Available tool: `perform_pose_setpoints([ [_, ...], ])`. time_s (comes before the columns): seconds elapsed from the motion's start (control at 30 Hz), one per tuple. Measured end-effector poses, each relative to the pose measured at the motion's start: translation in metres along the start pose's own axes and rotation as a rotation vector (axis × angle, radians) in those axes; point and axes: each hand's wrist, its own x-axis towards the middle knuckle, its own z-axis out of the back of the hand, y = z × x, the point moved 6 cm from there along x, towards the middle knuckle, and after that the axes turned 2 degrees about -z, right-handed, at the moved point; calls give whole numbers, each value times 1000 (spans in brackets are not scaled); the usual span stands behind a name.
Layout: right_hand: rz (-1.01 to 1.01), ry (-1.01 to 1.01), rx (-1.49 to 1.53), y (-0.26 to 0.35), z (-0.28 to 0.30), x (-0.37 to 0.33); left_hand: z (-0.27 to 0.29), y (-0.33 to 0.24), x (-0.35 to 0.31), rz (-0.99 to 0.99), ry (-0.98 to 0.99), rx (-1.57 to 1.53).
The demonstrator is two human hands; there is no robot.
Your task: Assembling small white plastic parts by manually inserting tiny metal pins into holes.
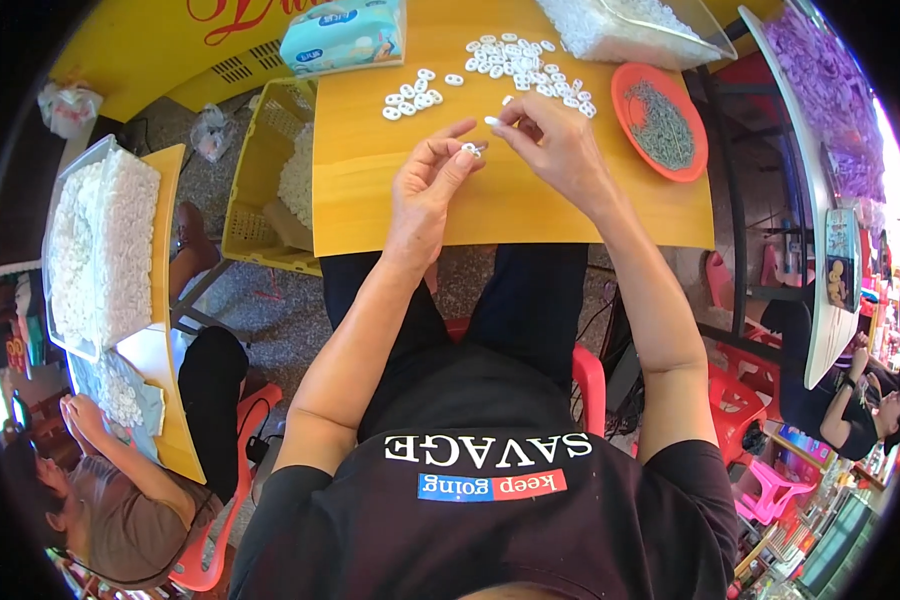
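Above the near part of the yellow table [370, 205], my left hand [425, 195] pinches a small white plastic piece [472, 150] between thumb and fingers. Something small and dark shows at that piece, too small to make out. To its right my right hand [560, 150] is closed, with a small white plastic part [492, 121] at its fingertips. The two parts are apart. Beyond my hands lie a small group of white oval two-holed pieces [407, 97] and a larger heap of the same pieces [515, 62], partly behind my right hand.
An orange-red plate [703, 150] of small grey metal pieces stands on the right. A clear bin [715, 40] of white parts and a tissue pack [342, 38] stand at the back. Left are a yellow crate [245, 215] and a co-worker [135, 500]; another person [850, 415] sits far right.
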Motion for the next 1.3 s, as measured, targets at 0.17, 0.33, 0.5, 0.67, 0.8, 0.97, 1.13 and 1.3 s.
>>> perform_pose_setpoints([
  [0.17,3,-138,34,17,6,-27,-15,-1,-7,5,53,-86],
  [0.33,-161,-202,280,15,-2,-46,-18,-4,-17,-102,2,29],
  [0.5,-416,-233,645,16,-7,-63,-25,-13,-30,-211,6,242],
  [0.67,-528,-227,860,10,-8,-69,-37,-20,-37,-246,27,263],
  [0.8,-535,-185,979,11,-5,-70,-37,-19,-38,-129,-14,114],
  [0.97,-467,-181,1093,18,-2,-68,-36,-19,-38,-7,-59,90],
  [1.13,-417,-222,1071,24,3,-68,-41,-22,-38,20,-72,159],
  [1.3,-398,-213,955,28,5,-69,-42,-23,-41,72,-85,215],
])
